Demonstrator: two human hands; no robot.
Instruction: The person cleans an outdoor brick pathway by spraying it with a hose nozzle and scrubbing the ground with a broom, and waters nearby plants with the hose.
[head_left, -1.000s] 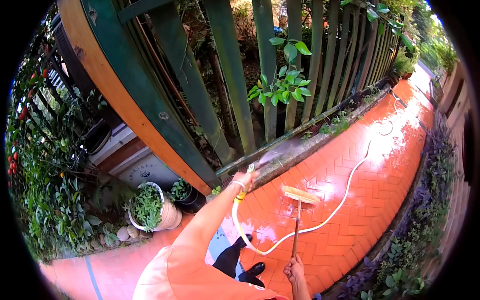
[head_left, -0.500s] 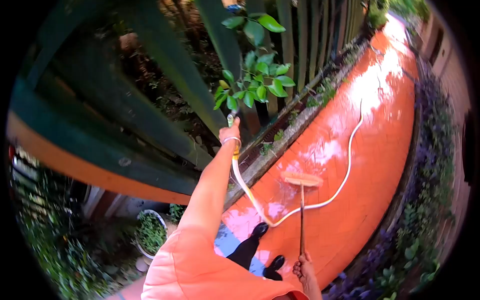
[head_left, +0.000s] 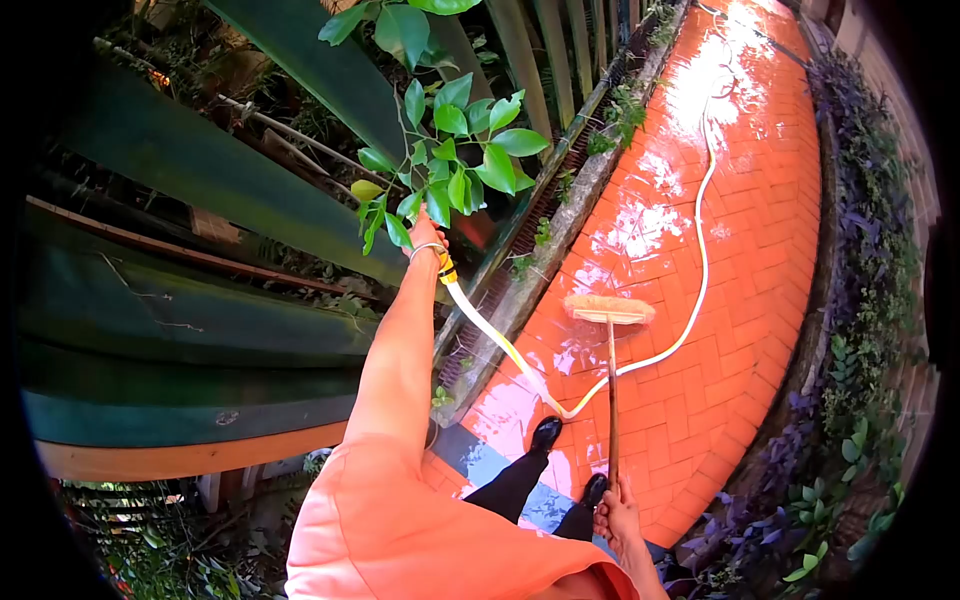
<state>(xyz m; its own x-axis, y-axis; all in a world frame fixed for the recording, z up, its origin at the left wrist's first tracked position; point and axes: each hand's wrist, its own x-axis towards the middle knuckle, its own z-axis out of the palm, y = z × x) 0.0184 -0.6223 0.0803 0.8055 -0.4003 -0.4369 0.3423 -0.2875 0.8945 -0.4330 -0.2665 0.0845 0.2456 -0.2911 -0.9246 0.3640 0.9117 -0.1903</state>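
- At the upper centre of the frame, leaves (head_left: 450,150) hid much of the left hand (head_left: 428,232) and whatever tip the hose (head_left: 500,340) ended in; poor aim was a fair risk, because that view was blocked.
- Those leaves stood so close to the hand that a sideways pull might have snagged or torn them.
- Just below centre, the hose bent sharply beside a shoe (head_left: 546,432); a careless step could have caused a trip, and a tighter bend could have choked the hose.
- The path (head_left: 700,400) shone in patches as if wet, so a foot could have slipped.
- The left hand was closed round the hose end, by its yellow collar (head_left: 447,268); the hose ran from there down to mid-frame, then curved toward the upper right.
- At the lower centre-right, the right hand (head_left: 617,513) was wrapped round the broom (head_left: 613,400); its head (head_left: 608,311) lay above that grip, right of centre, and could have twisted under a one-handed hold.
- Hose and broom crossed between grip and head; whether they touched could not be told.
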